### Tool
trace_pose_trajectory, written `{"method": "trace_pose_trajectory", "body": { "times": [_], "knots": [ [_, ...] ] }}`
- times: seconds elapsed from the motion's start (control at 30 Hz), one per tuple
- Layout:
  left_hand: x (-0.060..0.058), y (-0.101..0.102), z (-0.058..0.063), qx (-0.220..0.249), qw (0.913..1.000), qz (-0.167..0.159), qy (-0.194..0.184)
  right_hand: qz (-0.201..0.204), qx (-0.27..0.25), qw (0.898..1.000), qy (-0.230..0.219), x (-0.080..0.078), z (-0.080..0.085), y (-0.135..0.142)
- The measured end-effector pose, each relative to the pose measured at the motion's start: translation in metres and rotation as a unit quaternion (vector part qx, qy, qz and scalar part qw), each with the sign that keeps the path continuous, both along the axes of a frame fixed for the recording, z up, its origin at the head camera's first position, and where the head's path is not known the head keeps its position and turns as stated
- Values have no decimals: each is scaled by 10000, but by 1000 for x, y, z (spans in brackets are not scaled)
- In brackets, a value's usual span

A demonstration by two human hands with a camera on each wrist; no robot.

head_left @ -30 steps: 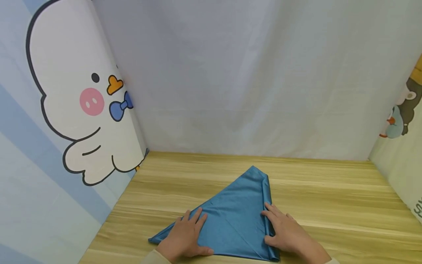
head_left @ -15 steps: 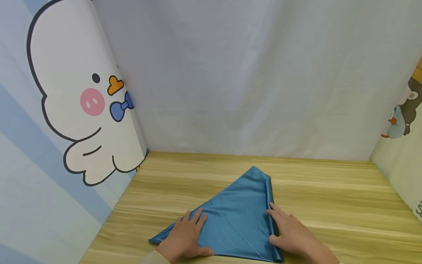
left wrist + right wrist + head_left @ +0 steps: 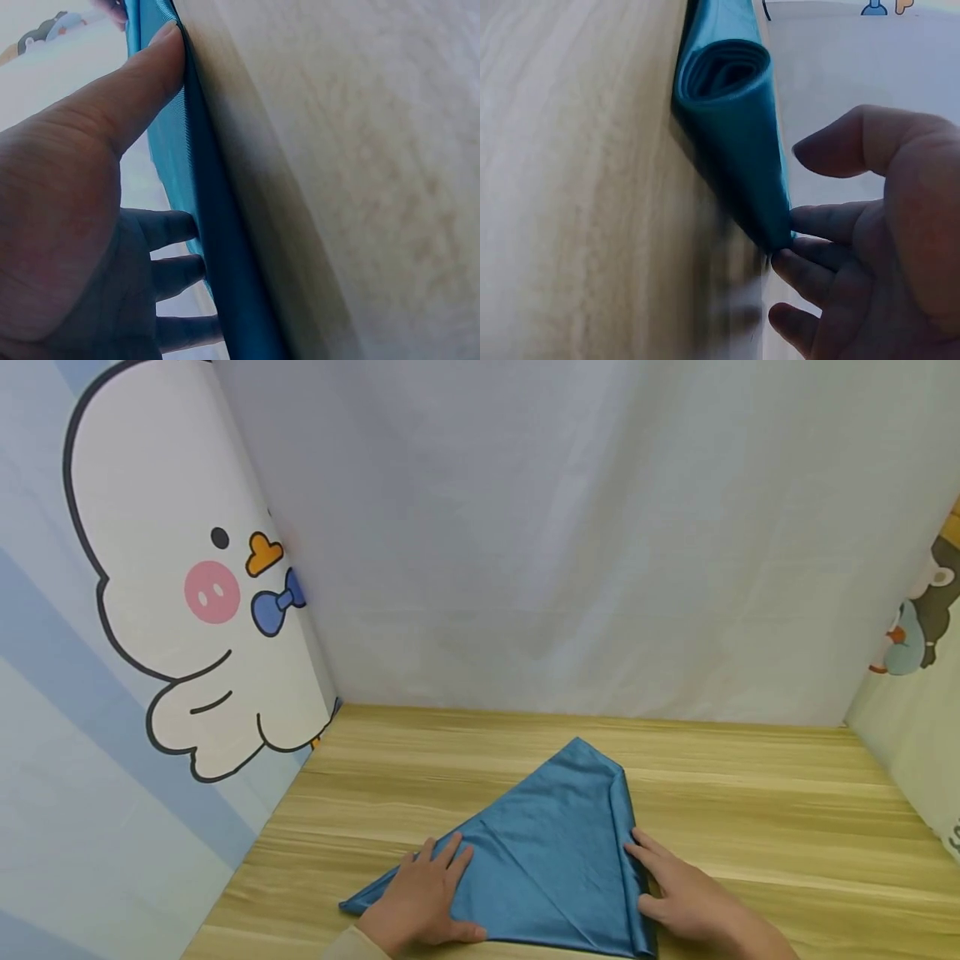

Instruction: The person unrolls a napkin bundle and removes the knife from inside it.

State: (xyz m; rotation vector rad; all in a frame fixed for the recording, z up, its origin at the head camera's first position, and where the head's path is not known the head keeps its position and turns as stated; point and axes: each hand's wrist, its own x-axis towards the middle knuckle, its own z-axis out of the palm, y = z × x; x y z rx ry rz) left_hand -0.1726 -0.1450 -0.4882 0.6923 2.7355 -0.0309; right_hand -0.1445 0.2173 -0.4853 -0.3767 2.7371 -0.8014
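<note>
A shiny blue cloth (image 3: 547, 852) lies on the table in a roughly triangular shape, its right side wound into a narrow roll (image 3: 628, 852). My left hand (image 3: 420, 897) rests on the cloth's left part, fingers spread, thumb near the front edge. In the left wrist view, the thumb (image 3: 142, 86) and fingertips lie along that edge. At the outer side of the roll, my right hand (image 3: 690, 897) touches it with extended fingertips. The right wrist view shows the roll's spiral end (image 3: 724, 71), with the right thumb (image 3: 840, 146) held apart from the cloth.
The wood-grain table (image 3: 750, 802) extends around the cloth. A pale grey curtain (image 3: 570, 543) hangs along its back edge. A printed panel with a white cartoon bird (image 3: 165, 568) borders the left side, and another printed panel (image 3: 907, 693) borders the right.
My right hand and the roll have moved to the right, and more of the cloth lies flat between the hands. The left hand has stayed in place.
</note>
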Motion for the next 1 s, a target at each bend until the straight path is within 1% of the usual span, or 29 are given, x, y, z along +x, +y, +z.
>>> {"method": "trace_pose_trajectory", "body": {
  "times": [0.07, 0.13, 0.23, 0.33, 0.4, 0.53, 0.77, 0.87, 1.0],
  "knots": [
    [0, 0, 0, 1, 10000, 3, 2, 19, -45, 10000, -7, 0, 1, 0],
    [0, 0, 0, -22, 10000, -8, 18, 112, -52, 9998, 133, 0, 2, -1],
    [0, 0, 2, -44, 10000, -24, 22, 457, 94, 9974, 551, 0, 3, -4],
    [0, -1, 3, -38, 10000, -16, 2, 814, 258, 9929, 828, -1, 4, -7],
    [0, -1, 4, -2, 10000, 14, -31, 919, 369, 9920, 782, -3, 2, -7],
    [0, -2, 3, 21, 9999, 94, -80, 963, 488, 9919, 676, -4, -2, -5],
    [-2, -4, 1, -32, 9999, 131, -34, 962, 517, 9912, 754, -5, -6, -6],
    [-2, -8, 1, 55, 9999, 147, -47, 987, 538, 9910, 728, -6, -6, -9],
    [-3, -14, 1, 150, 9996, 219, -118, 1036, 440, 9913, 678, -8, -7, -15]
  ]
}}
